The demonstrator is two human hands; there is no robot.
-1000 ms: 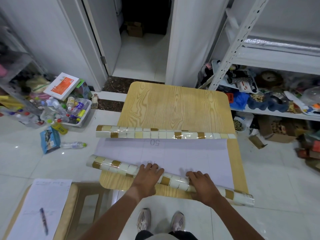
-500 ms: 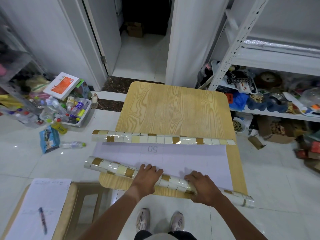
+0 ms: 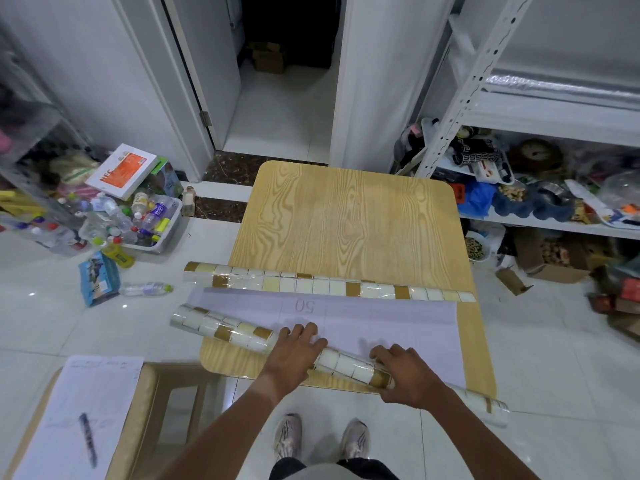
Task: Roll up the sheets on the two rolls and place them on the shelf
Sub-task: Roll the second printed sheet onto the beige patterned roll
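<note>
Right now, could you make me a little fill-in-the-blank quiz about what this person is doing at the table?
Both hands rest on the ____ roll.
The number printed on the flat sheet between the rolls reads ____.
The far roll lies on a ____ table.
On the paper at lower left lies a ____.

Missing: near; 50; wooden; pen

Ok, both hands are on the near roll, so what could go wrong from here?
The near roll lies skewed to the far roll, so the sheet may wind unevenly. Its right end overhangs the table edge and could tip off. The right hand grips while the left hand lies flat, adding twist.
</note>
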